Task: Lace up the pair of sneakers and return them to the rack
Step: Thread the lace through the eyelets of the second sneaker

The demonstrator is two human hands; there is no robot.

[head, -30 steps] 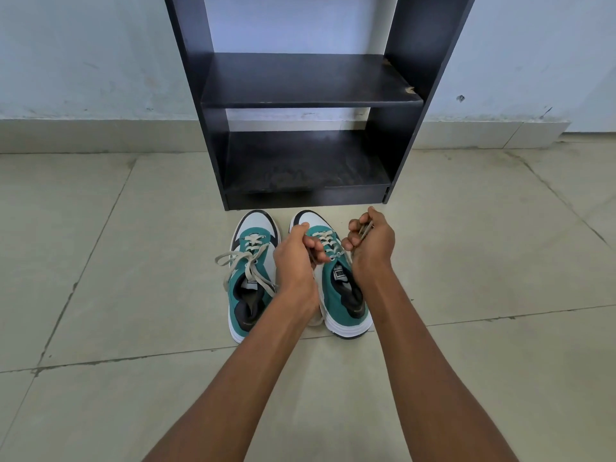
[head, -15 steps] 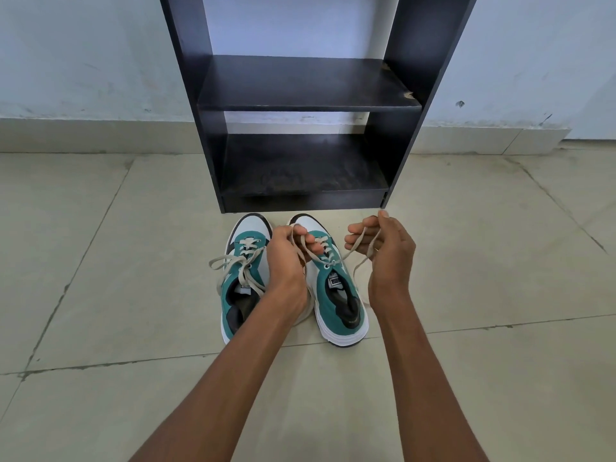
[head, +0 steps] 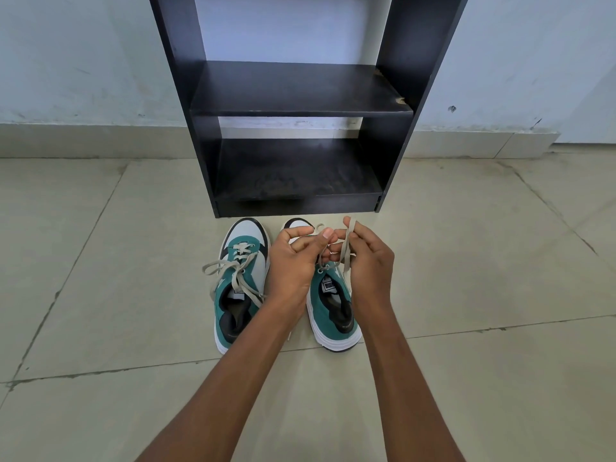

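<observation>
Two teal, white and black sneakers stand side by side on the tiled floor, toes toward a black rack (head: 396, 105). The left sneaker (head: 240, 288) has beige laces lying loose across its tongue. Over the right sneaker (head: 333, 311) my left hand (head: 293, 261) pinches one end of the beige lace (head: 346, 251), and my right hand (head: 370, 261) holds the other end, which runs over its fingers. Both hands meet above the shoe's front, which they mostly hide.
The rack has two bare dark shelves, the lower one (head: 293, 175) just beyond the shoe toes. Pale wall and skirting run behind it. Beige floor tiles (head: 100, 261) with dark grout lines spread to both sides.
My two hands have come together over the right sneaker; earlier they were apart, pulling the lace ends outward. The sneakers have stayed in place.
</observation>
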